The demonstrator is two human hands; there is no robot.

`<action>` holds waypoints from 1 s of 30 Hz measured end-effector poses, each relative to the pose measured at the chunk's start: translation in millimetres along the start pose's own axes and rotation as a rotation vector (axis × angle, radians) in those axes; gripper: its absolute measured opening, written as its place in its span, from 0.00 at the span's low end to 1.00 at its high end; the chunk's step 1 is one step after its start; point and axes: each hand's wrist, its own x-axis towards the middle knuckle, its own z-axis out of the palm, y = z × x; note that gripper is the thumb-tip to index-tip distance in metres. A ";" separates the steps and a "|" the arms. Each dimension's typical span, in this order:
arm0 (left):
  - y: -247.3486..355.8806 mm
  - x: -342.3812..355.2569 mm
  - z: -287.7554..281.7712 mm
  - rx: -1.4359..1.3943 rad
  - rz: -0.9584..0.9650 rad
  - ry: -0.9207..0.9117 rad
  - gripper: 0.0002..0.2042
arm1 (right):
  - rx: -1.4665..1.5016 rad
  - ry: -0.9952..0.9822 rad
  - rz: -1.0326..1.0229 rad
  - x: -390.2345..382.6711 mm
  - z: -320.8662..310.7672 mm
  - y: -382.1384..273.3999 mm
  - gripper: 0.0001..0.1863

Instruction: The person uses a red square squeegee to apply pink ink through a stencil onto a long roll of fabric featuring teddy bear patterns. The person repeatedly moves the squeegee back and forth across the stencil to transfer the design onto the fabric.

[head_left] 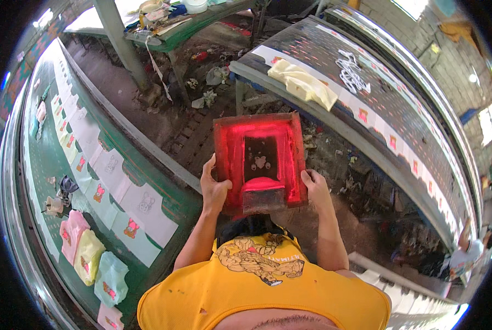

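The green surface (169, 193) sweeps along the left, carrying rows of pale cut pieces (147, 203); the dark surface (298, 43) slants away on the right, bending with the lens; the person's yellow top (257, 300) fills the lower middle; both bare forearms rise beside it, elbows out, hands turned inward at about the same height. Between them the red frame (220, 148) is held up ahead of the chest, above the littered floor (158, 129); a co-worker (466, 257) at the right rim is small and blurred. The left grip (215, 191) clasps the frame's lower left side, thumb on the face, index finger stretched up along the outer edge; the right grip (318, 192) grasps the lower right side, thumb by the edge; the frame thus sits between the two, touching both, and hides most of the fingers behind it. Pink, yellow and blue cloths (111, 279) lie bunched on the green surface; a dark block (263, 200) crosses the frame's near end, its kind hard to make out; the pale motif (260, 162) in the frame's dark window is too small to read fully.
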 end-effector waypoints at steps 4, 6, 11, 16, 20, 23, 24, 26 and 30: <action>5.3 55.1 19.5 0.008 -0.004 0.112 0.42 | 0.017 -0.107 -0.026 96.0 1.0 -12.9 0.25; 18.6 74.8 21.9 0.021 0.056 0.174 0.42 | 0.022 -0.190 -0.038 133.1 6.0 -34.7 0.25; 11.8 115.4 -5.5 0.054 0.021 0.396 0.42 | 0.031 -0.434 -0.053 220.7 59.8 -68.5 0.25; 2.5 145.5 -43.5 0.162 0.050 0.642 0.44 | -0.022 -0.687 -0.128 299.9 135.9 -97.6 0.25; 24.8 174.7 -51.5 0.193 0.043 0.835 0.42 | -0.078 -0.880 -0.251 370.8 198.7 -130.8 0.26; 33.5 201.4 -53.4 0.250 0.054 1.013 0.42 | -0.116 -1.022 -0.393 422.1 246.3 -168.8 0.26; 33.1 211.7 -53.3 0.280 0.059 1.073 0.42 | -0.134 -1.058 -0.414 434.7 259.3 -184.7 0.26; 43.3 234.0 -48.7 0.309 0.111 1.152 0.41 | -0.175 -1.114 -0.450 456.3 281.4 -217.5 0.27; 49.6 277.0 -46.5 0.283 0.120 1.258 0.41 | -0.169 -1.177 -0.495 498.0 329.6 -240.9 0.27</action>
